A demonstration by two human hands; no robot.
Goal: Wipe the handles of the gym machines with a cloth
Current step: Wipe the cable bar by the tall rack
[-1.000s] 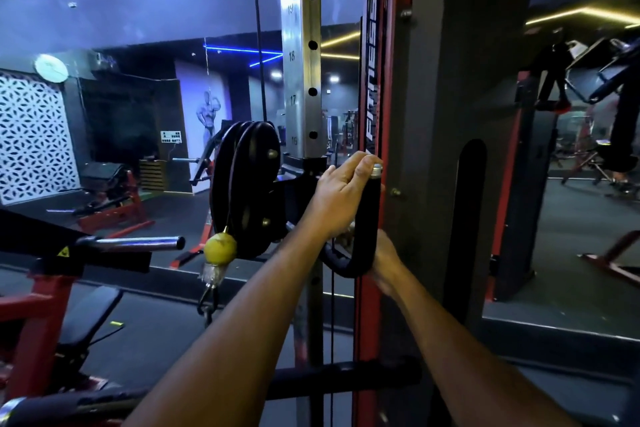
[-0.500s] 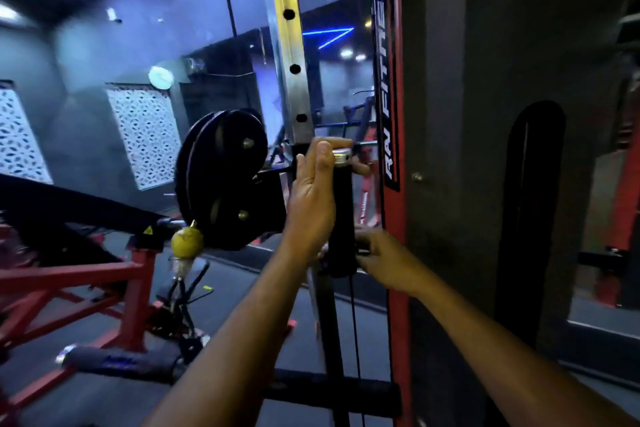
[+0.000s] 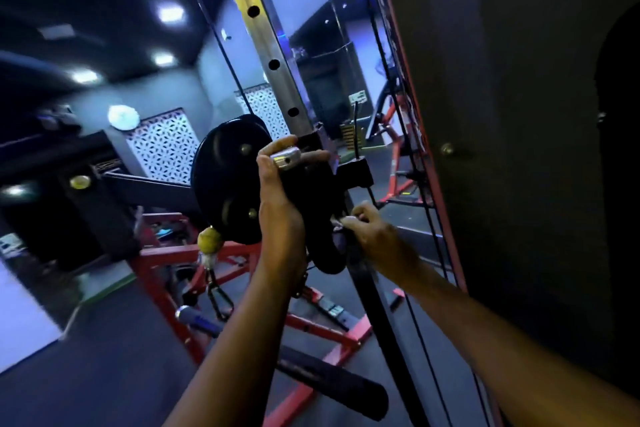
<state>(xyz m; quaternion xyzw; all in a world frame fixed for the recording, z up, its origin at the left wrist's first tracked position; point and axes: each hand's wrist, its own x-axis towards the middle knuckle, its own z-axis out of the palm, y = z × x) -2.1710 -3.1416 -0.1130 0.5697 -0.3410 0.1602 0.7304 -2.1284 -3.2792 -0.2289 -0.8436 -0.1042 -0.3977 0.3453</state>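
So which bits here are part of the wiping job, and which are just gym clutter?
In the job:
- handle, black with a chrome cap
- left hand, gripping it
- right hand, at the handle's lower end; no cloth clearly visible

Just there:
- pulley
- yellow ball
- holed post
- red frame

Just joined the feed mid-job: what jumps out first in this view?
Dead centre, the left hand grips a curved black handle near its silver end cap, while the right hand pinches something small at the handle's lower end; no cloth is clearly visible. Just left of the hands sits a black pulley wheel with a yellow ball hanging below it.
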